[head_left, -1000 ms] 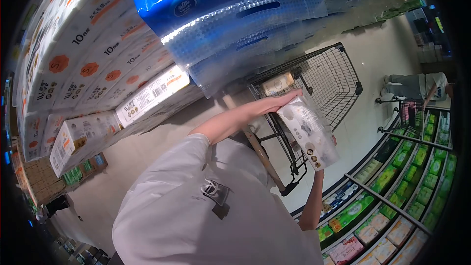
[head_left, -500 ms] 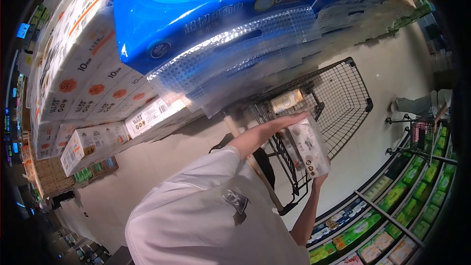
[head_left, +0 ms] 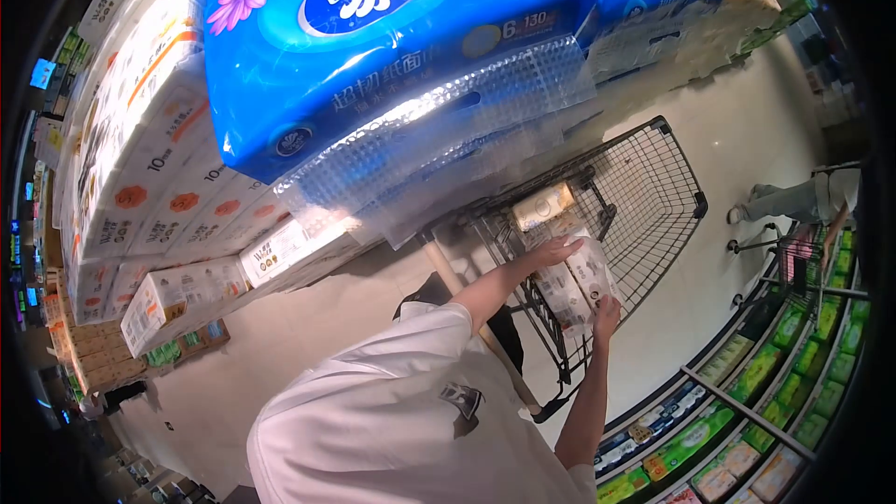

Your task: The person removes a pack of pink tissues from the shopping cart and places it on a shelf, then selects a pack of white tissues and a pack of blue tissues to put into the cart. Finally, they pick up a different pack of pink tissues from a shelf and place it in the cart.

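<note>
A white tissue pack with grey and gold print (head_left: 590, 271) is between my two hands, at the near end of a dark wire shopping cart (head_left: 653, 196). My left hand (head_left: 557, 251) grips its upper left end. At the lower right end, the fingers of my right hand (head_left: 607, 314) curl round it. Right beside it, touching or nearly so, sits another white pack (head_left: 560, 297). A cream and gold pack (head_left: 543, 207) lies in the cart beyond my left hand. The undersides of the packs are hidden.
Large blue tissue bundles (head_left: 392, 47) are stacked along the cart's far left side. White cartons (head_left: 140, 177) rise at the left. Shelves of green packs (head_left: 691, 439) curve along the lower right. Another person (head_left: 793, 201) stands at the right by a second cart (head_left: 803, 257).
The held pack has moved down beside the other white pack. My left hand has slid back toward its upper left end, and my right hand has risen a little.
</note>
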Tool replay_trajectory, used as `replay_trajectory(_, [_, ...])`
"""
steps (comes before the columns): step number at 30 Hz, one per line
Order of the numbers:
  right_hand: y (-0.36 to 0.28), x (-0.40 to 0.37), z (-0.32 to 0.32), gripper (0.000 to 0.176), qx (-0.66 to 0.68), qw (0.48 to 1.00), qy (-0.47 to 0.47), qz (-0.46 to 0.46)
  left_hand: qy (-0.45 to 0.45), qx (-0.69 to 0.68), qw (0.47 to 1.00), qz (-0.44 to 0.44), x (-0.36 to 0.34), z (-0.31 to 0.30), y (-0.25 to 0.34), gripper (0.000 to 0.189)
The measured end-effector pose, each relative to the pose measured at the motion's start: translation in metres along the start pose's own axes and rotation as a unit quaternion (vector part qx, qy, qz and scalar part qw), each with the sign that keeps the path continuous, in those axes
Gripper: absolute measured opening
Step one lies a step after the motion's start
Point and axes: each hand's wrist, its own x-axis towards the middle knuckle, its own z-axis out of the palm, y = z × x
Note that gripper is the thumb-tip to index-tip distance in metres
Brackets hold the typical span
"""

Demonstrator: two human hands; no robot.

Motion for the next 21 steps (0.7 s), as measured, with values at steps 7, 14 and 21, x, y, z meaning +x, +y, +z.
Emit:
replay_trajectory(7, [-0.002,0.002,0.0,0.068,-0.047,0.998,0.02,-0.028,0.006,0.043,0.999,0.018,-0.008,-0.011,0.01,0.087])
replay_trajectory(14, [-0.094,-0.04,-0.035,0.077,-0.209,0.978,0.011,0.01,-0.085,0.133,0.987,0.028,-0.005,-0.041,0.004,0.074])
replay_trajectory(21, [-0.242,-0.071,-0.067,0.06,-0.149,0.951,-0.02,-0.271,-0.119,-0.214,0.959,0.142,-0.152,-0.119,0.046,0.064])
